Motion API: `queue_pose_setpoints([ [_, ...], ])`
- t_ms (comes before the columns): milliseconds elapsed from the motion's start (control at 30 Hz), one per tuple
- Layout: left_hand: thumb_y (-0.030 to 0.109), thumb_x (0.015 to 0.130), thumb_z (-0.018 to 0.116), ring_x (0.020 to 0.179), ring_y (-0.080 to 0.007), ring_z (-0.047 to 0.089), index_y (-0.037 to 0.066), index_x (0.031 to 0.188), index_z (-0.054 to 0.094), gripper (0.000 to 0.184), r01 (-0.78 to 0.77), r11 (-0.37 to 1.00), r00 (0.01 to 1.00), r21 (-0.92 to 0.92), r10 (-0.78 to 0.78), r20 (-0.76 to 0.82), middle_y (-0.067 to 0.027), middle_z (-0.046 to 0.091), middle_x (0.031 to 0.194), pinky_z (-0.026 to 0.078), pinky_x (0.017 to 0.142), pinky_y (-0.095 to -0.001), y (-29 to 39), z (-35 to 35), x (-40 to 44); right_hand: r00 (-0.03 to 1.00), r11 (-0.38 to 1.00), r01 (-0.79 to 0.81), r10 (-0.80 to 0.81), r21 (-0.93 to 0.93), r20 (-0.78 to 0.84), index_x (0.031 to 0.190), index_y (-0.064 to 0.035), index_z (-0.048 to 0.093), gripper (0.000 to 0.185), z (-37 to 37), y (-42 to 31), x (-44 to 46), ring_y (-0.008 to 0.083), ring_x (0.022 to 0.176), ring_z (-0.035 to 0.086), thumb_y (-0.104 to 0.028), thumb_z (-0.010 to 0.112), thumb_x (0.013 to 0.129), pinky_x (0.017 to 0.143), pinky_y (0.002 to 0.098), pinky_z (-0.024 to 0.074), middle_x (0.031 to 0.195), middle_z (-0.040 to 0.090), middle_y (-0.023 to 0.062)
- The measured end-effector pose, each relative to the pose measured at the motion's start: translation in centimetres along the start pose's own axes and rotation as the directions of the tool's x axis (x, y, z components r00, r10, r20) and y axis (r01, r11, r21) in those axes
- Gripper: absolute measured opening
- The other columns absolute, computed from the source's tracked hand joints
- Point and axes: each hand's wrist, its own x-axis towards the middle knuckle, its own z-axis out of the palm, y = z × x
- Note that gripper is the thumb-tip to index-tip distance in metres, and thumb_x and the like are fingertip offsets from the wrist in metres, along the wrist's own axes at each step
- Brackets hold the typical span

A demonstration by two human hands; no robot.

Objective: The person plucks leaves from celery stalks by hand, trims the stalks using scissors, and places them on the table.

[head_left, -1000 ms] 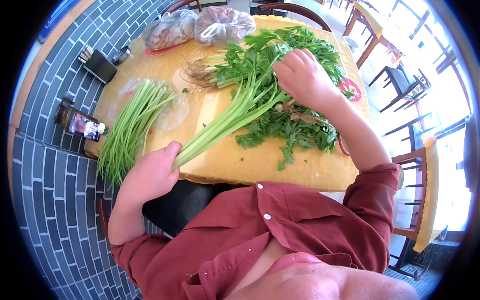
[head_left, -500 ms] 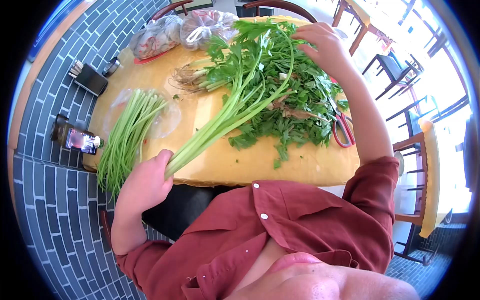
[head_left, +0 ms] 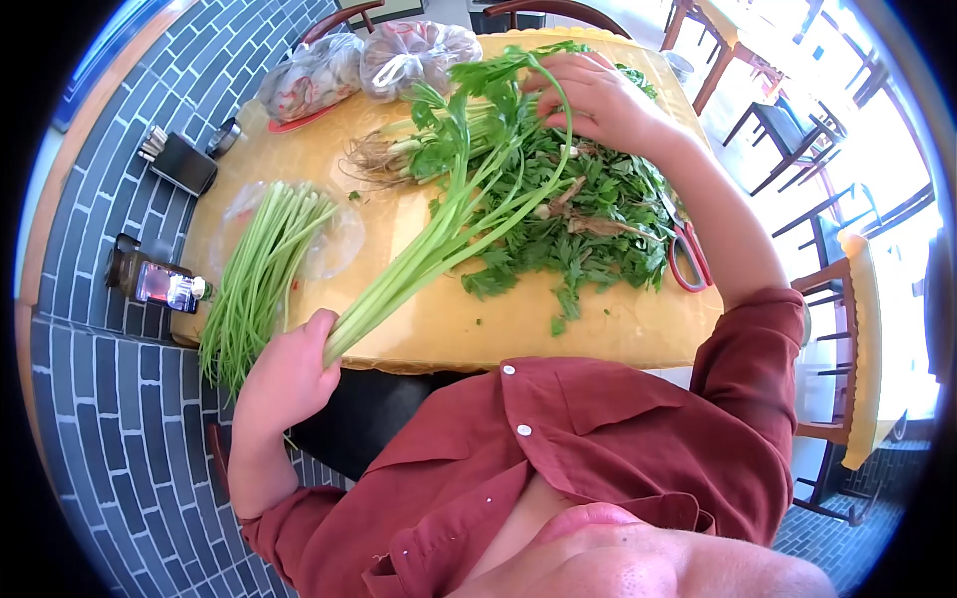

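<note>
the left hand (head_left: 291, 367), left of centre in the lower half of the frame, is curled round the lower ends of a bunch of leafy celery (head_left: 424, 254), its fingers wrapped firmly about the pale stalks. the bunch slants up and right from that fist, its leafy tops reaching the upper middle of the frame. there the right hand (head_left: 603, 108) is bent over the foliage, its fingers partly curled; i cannot tell whether they pinch any leaf.

below the right hand, a heap of celery leaves (head_left: 623, 189) spreads right of centre, with brown root ends (head_left: 598, 226) lying on it. red-handled scissors (head_left: 702, 261) lie just beside the heap's right edge. left of the heap, in the upper middle, are rooted celery stalks (head_left: 399, 149) with stringy roots pointing left.

at the left of the frame, trimmed celery stalks (head_left: 264, 264) lie partly over a clear plastic bag (head_left: 344, 239) on the yellow-covered table (head_left: 498, 329). two filled plastic bags (head_left: 419, 58) sit side by side at upper left.
</note>
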Motion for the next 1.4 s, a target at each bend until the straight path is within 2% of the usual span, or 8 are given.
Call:
queue_pose_setpoints([
  [133,0.005,0.074,0.056,0.077,-0.0431,0.057,0.001,0.100,0.045,0.028,-0.036,0.999,0.999,0.018,0.036,-0.001,-0.0250,0.058,0.082,0.045,0.067,-0.0484,-0.1,-0.1,0.2,0.990,0.999,-0.041,0.044,-0.027,0.135,0.096,-0.0083,0.059,0.014,-0.2,0.4,-0.8,0.0252,0.092,0.052,-0.016,0.059,0.085,0.082,0.0402,0.0425,0.087,0.055,0.0090],
  [467,0.005,0.075,0.055,0.077,-0.0430,0.057,0.001,0.099,0.046,0.027,-0.054,0.998,0.998,0.012,0.054,-0.017,-0.0248,0.058,0.081,0.045,0.067,-0.0480,0.6,0.0,0.4,0.981,0.977,-0.186,0.191,-0.107,0.038,0.092,-0.0045,0.058,0.012,1.5,0.2,-2.4,0.0255,0.081,0.052,-0.011,0.048,0.088,0.080,0.0344,0.0442,0.082,0.053,0.0086],
  [533,0.005,0.075,0.055,0.077,-0.0430,0.057,0.001,0.099,0.046,0.026,-0.069,0.997,0.997,0.019,0.070,-0.017,-0.0248,0.058,0.081,0.045,0.067,-0.0480,0.6,0.1,0.5,0.900,0.899,-0.437,0.436,-0.020,-0.025,0.092,-0.0045,0.057,0.014,1.9,0.0,-2.1,0.0232,0.077,0.054,-0.013,0.046,0.088,0.081,0.0323,0.0447,0.082,0.056,0.0066],
  [600,0.005,0.075,0.055,0.077,-0.0430,0.057,0.001,0.100,0.046,0.027,-0.063,0.998,0.998,0.030,0.064,-0.016,-0.0249,0.058,0.081,0.045,0.067,-0.0481,0.3,0.1,0.2,0.497,0.346,-0.680,0.865,0.647,0.059,0.106,-0.0062,0.060,0.025,-0.5,1.0,-2.7,0.0158,0.089,0.058,-0.020,0.049,0.087,0.087,0.0313,0.0448,0.093,0.062,0.0035],
  [767,0.005,0.075,0.055,0.077,-0.0428,0.057,0.001,0.101,0.046,0.028,-0.037,0.999,0.999,0.028,0.036,0.008,-0.0254,0.058,0.082,0.045,0.067,-0.0483,0.1,-0.2,0.0,0.886,0.900,-0.420,0.379,-0.118,-0.269,0.121,-0.0242,0.058,0.041,-1.0,1.0,-3.1,0.0197,0.118,0.047,-0.011,0.057,0.083,0.097,0.0344,0.0396,0.130,0.050,0.0054],
  [1000,0.006,0.074,0.056,0.078,-0.0423,0.058,0.002,0.101,0.047,0.029,-0.018,0.999,1.000,0.034,0.018,0.005,-0.0247,0.059,0.082,0.045,0.068,-0.0485,0.0,-0.4,0.0,0.994,0.858,0.101,-0.071,-0.504,0.078,0.103,-0.0235,0.064,0.032,-3.7,-2.2,-2.0,0.0221,0.124,0.043,-0.009,0.063,0.075,0.098,0.0395,0.0386,0.132,0.048,-0.0018],
  [1167,0.006,0.073,0.058,0.081,-0.0430,0.057,0.001,0.103,0.048,0.032,0.020,1.000,1.000,0.021,-0.020,-0.023,-0.0250,0.058,0.083,0.045,0.069,-0.0475,-1.5,-0.7,-0.9,0.984,0.932,0.119,-0.065,-0.343,0.165,0.095,-0.0080,0.060,0.018,-5.7,0.2,-2.9,0.0244,0.120,0.046,-0.012,0.061,0.077,0.094,0.0403,0.0406,0.122,0.055,0.0037],
  [1400,0.006,0.073,0.060,0.081,-0.0421,0.057,0.001,0.101,0.049,0.030,0.067,0.998,0.995,0.019,-0.066,-0.075,-0.0245,0.059,0.083,0.045,0.069,-0.0465,-3.1,-1.2,-1.5,0.829,0.804,-0.466,0.252,0.370,0.499,0.108,-0.0077,0.058,0.027,-7.0,-1.9,-5.5,0.0238,0.091,0.058,-0.028,0.048,0.093,0.083,0.0357,0.0448,0.100,0.060,0.0081],
])
